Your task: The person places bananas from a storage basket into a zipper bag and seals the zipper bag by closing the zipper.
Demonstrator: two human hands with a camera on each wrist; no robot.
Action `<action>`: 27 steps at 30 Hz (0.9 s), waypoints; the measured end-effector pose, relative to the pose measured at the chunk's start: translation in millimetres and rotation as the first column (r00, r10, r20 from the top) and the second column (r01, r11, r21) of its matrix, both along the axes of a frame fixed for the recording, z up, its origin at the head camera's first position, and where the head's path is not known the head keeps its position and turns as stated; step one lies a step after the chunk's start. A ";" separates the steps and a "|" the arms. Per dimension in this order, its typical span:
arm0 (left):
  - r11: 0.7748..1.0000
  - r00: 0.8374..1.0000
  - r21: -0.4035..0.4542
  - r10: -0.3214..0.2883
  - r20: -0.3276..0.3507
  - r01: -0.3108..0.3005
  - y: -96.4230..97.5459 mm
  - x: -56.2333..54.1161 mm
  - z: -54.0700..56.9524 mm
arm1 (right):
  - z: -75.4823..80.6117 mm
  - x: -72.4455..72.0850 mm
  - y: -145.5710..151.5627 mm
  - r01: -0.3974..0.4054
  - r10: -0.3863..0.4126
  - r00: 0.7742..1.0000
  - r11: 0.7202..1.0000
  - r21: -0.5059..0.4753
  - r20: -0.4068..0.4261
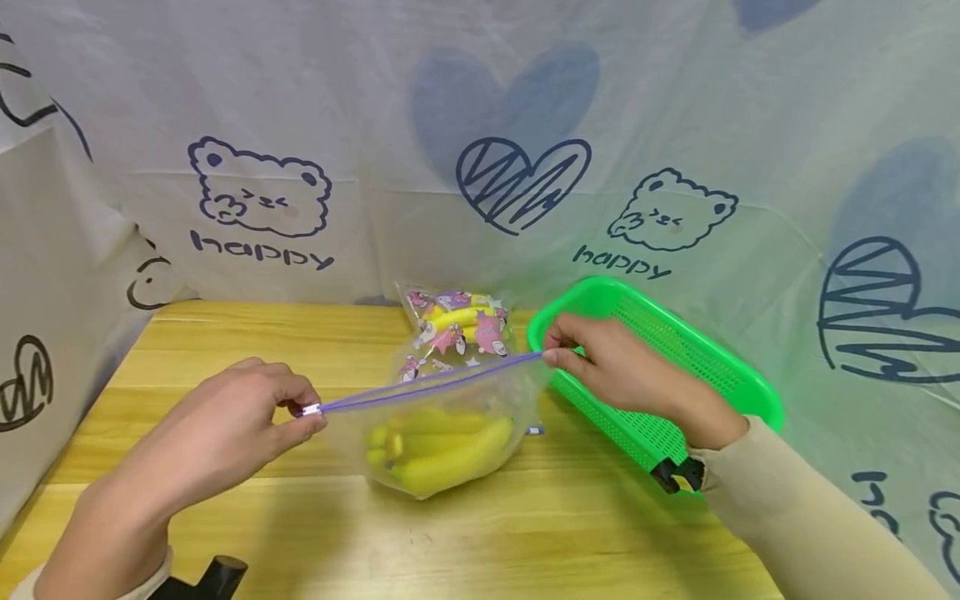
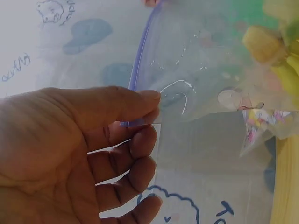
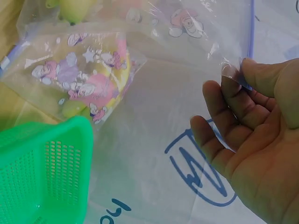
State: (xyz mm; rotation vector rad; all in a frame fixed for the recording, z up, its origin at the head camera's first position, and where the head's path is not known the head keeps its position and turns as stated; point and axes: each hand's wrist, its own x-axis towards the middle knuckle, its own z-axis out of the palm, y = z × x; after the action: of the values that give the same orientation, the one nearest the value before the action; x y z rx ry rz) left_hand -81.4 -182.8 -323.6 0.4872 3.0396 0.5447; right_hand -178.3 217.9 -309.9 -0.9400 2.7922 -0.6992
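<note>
A clear zip bag (image 1: pixel 450 417) with a purple zip strip hangs stretched between both hands, with yellow bananas (image 1: pixel 457 454) in its lower part. My left hand (image 1: pixel 225 425) pinches the strip's left end between thumb and forefinger, right at the white slider (image 1: pixel 311 409). At the other end, my right hand (image 1: pixel 622 367) pinches the top corner with thumb and fingertips; its other fingers curve loosely in the right wrist view. Behind it lies a second zip bag (image 3: pixel 84 79) printed with pink and purple cartoon figures, holding more yellow fruit.
A green perforated plastic basket (image 1: pixel 742 387) stands on the right, partly under my right forearm. The wooden table (image 1: pixel 187 342) ends at a hanging cloth (image 1: pixel 390 100) with bear and heart drawings. A black rod-like piece (image 1: pixel 225 575) shows beside my left wrist.
</note>
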 end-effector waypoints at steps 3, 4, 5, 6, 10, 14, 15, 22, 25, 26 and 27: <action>1.000 0.999 -0.009 0.025 -0.029 -0.025 -4.6 -4.8 2.2 | 1.2 6.0 1.4 -0.018 0.018 1.000 1.000 -0.006 -0.004; 0.999 0.998 -0.011 0.033 -0.044 -0.034 -5.0 -6.5 2.5 | 1.6 7.4 1.7 -0.020 0.020 1.000 1.000 -0.007 -0.006; 0.999 0.998 -0.012 0.041 -0.057 -0.042 -5.0 -8.3 2.6 | 1.7 8.6 2.2 -0.019 0.019 1.000 1.000 -0.008 -0.005; 0.999 0.996 -0.010 0.050 -0.070 -0.051 -4.2 -10.0 2.6 | 1.6 9.3 2.6 -0.017 0.017 1.000 1.000 -0.011 -0.004; 0.996 0.992 0.017 0.088 -0.091 -0.087 -1.3 -15.2 0.4 | -0.6 10.4 3.7 -0.003 0.003 1.000 1.000 -0.023 0.009; 0.988 0.989 0.094 0.130 -0.069 -0.123 -0.8 -18.4 -3.0 | -4.2 10.3 5.3 0.019 -0.018 1.000 0.999 -0.045 0.018; 0.985 0.989 0.113 0.138 -0.062 -0.130 -1.2 -19.1 -3.8 | -4.9 10.3 5.8 0.025 -0.024 1.000 0.998 -0.050 0.016; 0.966 0.981 0.180 0.193 -0.013 -0.187 -5.7 -22.8 -10.0 | -9.0 9.5 7.6 0.033 -0.035 0.999 0.997 -0.066 -0.022; 0.960 0.980 0.207 0.200 -0.025 -0.190 -7.1 -22.0 -12.1 | -11.4 8.8 7.6 0.034 -0.037 0.999 0.996 -0.082 -0.038; 0.959 0.980 0.215 0.198 -0.033 -0.187 -7.5 -21.4 -12.7 | -12.4 8.6 7.4 0.034 -0.038 0.998 0.995 -0.089 -0.043; 0.958 0.980 0.223 0.196 -0.042 -0.182 -7.7 -20.7 -13.3 | -13.5 8.4 7.1 0.037 -0.041 0.998 0.995 -0.096 -0.043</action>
State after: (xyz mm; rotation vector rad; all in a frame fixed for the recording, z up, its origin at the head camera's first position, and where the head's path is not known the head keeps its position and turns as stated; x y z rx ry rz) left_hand -102.1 -190.5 -337.0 0.2199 3.1224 0.8957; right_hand -169.9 225.0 -323.4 -0.9311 2.8460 -0.8340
